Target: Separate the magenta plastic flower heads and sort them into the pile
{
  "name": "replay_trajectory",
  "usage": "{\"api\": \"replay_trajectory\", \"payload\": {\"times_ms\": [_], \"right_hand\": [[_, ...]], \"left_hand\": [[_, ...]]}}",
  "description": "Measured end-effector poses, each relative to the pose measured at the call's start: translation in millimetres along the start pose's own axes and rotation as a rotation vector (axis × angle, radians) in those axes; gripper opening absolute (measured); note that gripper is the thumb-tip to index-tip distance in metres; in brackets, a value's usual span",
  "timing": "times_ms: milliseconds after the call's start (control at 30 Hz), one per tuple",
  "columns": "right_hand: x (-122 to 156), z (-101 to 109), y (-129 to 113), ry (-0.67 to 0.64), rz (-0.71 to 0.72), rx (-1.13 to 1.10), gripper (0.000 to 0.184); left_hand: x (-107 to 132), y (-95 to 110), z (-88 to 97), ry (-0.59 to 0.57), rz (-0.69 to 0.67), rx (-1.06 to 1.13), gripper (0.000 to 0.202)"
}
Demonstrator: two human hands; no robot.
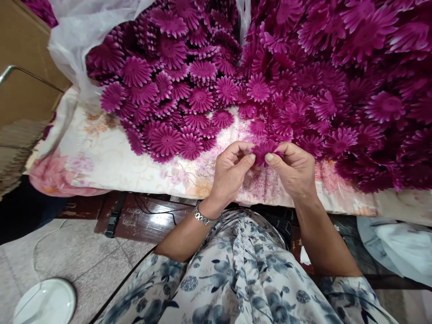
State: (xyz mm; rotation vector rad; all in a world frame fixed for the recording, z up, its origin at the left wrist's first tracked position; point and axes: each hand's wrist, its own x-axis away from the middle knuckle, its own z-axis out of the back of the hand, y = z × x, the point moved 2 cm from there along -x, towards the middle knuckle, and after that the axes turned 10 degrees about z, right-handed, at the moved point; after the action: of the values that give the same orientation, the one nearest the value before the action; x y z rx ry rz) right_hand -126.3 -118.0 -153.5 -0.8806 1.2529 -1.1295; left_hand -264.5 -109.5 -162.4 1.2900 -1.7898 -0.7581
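- Magenta flower piece (264, 152) is being held between our two hands, over the floral cloth (111, 168), just near of where the left flower heap (199, 99) and right flower heap (332, 103) are meeting.
- Our left hand (231, 171) is pinching its left edge, and our right hand (296, 170) is pinching its right side.
- We are judging uneven pulling a risk: it could be tearing a petal.
- Loosening one pinch could be letting it slip among lookalikes, where we could be losing it.

held flower (263, 149) magenta; piled flowers (168, 140) magenta (some edges paler); cloth (141, 175) cream, pink-floral; garment (249, 274) white, blue-grey floral
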Motion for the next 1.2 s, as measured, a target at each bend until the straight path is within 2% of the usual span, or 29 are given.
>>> {"api": "replay_trajectory", "payload": {"times_ms": [100, 233, 300, 400, 467, 533, 600, 667, 700, 800, 833, 900, 1033, 1200], "right_hand": [[0.5, 0.5, -4.9, 0.03, 0.045, 0.184, 0.027], [0.8, -0.4, -8.1, -0.023, 0.089, 0.273, 0.036], [-0.5, 2.6, -7.0, -0.048, 0.098, 0.255, 0.041], [-10.3, 15.5, -8.3, 0.02, 0.142, 0.271, 0.043], [-22.3, 26.6, -14.7, 0.09, 0.216, 0.426, 0.037], [-33.6, 35.4, -24.7, 0.162, 0.322, 0.672, 0.03], [-38.7, 38.7, -33.3, 0.213, 0.404, 0.834, 0.03], [-35.6, 35.3, -35.0, 0.167, 0.411, 0.761, 0.032], [-31.8, 31.1, -32.5, 0.085, 0.368, 0.641, 0.033], [-15.7, 13.8, -18.3, -0.195, 0.132, 0.156, 0.031], [-10.8, 8.9, -13.8, -0.23, 0.055, 0.027, 0.028], [-4.7, 3.2, -8.4, -0.184, -0.019, -0.103, 0.021], [-1.7, 0.4, -10.0, -0.065, 0.021, -0.013, 0.018], [0.3, 0.4, -17.2, -0.063, 0.117, 0.251, 0.031]], "left_hand": [[0.6, -0.4, 0.3, 0.017, -0.025, -0.02, 0.016], [0.5, 0.8, -1.5, -0.032, 0.05, 0.013, 0.014], [-0.3, 3.7, -0.7, 0.008, 0.067, 0.042, 0.017], [-0.8, 9.7, 1.3, 0.103, 0.045, 0.082, 0.016], [-0.3, 12.0, 0.4, 0.1, 0.059, 0.082, 0.017], [0.7, 12.2, -1.8, 0.059, 0.091, 0.076, 0.017], [1.6, 10.9, -3.7, 0.027, 0.106, 0.087, 0.018], [2.2, 8.9, -4.6, 0.01, 0.107, 0.115, 0.017], [2.4, 7.8, -4.9, 0.001, 0.109, 0.125, 0.017], [3.2, 5.0, -6.0, -0.023, 0.12, 0.132, 0.016], [3.7, 4.3, -6.5, -0.029, 0.124, 0.126, 0.016], [4.7, 3.2, -7.3, -0.038, 0.131, 0.11, 0.018], [6.2, 1.1, -7.2, -0.066, 0.131, 0.084, 0.02], [5.8, 0.3, -5.9, -0.066, 0.05, 0.038, 0.019]]}}
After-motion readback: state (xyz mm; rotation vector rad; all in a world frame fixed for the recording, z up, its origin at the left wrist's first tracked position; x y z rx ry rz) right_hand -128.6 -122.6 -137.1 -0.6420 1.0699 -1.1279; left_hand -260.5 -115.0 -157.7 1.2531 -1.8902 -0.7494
